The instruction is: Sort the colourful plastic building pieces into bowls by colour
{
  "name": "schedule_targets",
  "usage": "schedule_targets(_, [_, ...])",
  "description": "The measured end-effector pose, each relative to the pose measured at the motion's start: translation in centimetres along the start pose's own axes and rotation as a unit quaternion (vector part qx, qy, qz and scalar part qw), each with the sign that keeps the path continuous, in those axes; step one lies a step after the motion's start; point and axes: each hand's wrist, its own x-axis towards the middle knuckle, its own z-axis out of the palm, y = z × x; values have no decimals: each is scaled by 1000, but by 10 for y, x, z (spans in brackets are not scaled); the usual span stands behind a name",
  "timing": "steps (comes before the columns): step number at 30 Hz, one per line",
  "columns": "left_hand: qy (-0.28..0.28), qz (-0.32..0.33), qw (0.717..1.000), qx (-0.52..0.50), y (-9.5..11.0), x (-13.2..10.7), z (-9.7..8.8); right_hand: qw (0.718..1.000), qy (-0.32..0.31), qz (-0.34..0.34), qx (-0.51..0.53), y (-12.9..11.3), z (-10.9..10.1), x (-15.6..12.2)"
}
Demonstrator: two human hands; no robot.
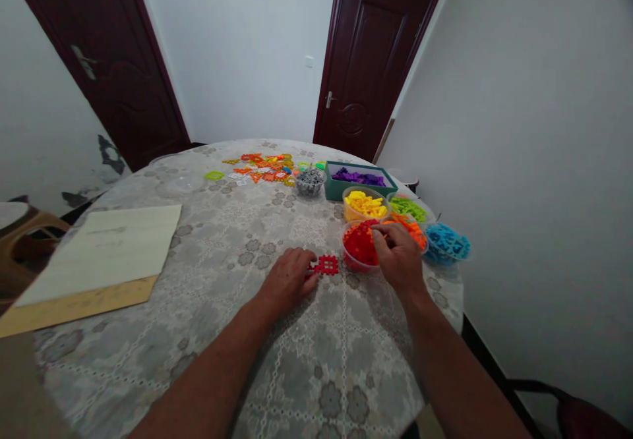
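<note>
My left hand rests on the round table, its fingers curled and pinching the left edge of a small red interlocking plastic piece that lies flat on the patterned cloth. My right hand reaches into the clear bowl of red pieces, fingers bent down among them; what they hold is hidden. Both forearms come in from the near edge.
Around the red bowl stand bowls of yellow, green, orange and blue pieces, a teal box of purple pieces and a grey-filled bowl. Loose coloured pieces lie further back. Paper on a board lies left.
</note>
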Motion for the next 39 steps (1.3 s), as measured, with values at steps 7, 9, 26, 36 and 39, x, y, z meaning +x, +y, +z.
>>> schedule_targets(7, [3, -1, 999, 37, 7, 8, 14, 990, 20, -130, 53, -8, 6, -39])
schedule_targets(9, [-18, -15, 998, 63, 12, 15, 18, 976, -31, -204, 75, -17, 11, -49])
schedule_targets(26, [-54, -50, 996, 42, -3, 25, 17, 845, -309, -409, 154, -46, 42, -98])
schedule_targets(36, [7, -70, 997, -24, -5, 21, 14, 847, -386, -338, 139, -6, 45, -87])
schedule_targets(39, [0, -74, 997, -27, -8, 21, 17, 844, -418, -299, 152, -3, 50, -93])
